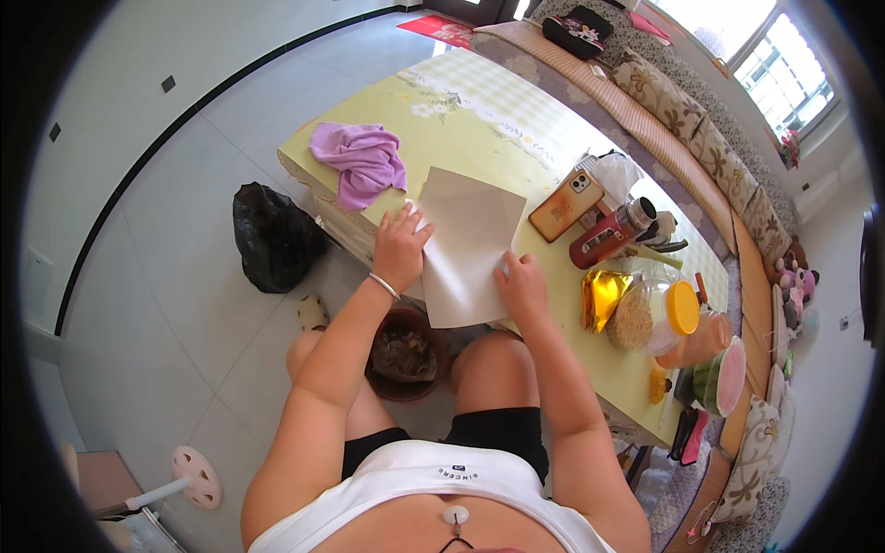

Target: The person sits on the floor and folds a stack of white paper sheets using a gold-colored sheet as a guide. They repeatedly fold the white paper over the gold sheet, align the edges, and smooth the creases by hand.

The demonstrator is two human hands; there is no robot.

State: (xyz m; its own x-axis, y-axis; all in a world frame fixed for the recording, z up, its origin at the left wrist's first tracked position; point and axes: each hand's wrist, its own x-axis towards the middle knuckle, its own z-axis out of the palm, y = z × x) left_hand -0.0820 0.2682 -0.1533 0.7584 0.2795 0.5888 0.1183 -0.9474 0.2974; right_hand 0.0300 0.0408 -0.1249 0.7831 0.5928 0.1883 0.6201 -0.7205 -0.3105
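Note:
A large white sheet of paper (472, 241) lies over the table's near edge, its lower part sticking out above my lap. My left hand (400, 247), a pale bangle at its wrist, rests on the sheet's left edge with fingers stretched out. A small white flap shows beside those fingertips. At the opposite edge, my right hand (522, 286) has its fingers curled and pinches the paper. A crumpled purple cloth (361, 161) lies just beyond my left hand.
On the table's right stand a phone (567, 205), a red bottle (608, 235), a golden pouch (604, 297), a yellow-lidded jar (645, 318) and a cut watermelon (719, 380). Between my knees is a waste bin (434, 373). A black bag (275, 238) sits on the floor.

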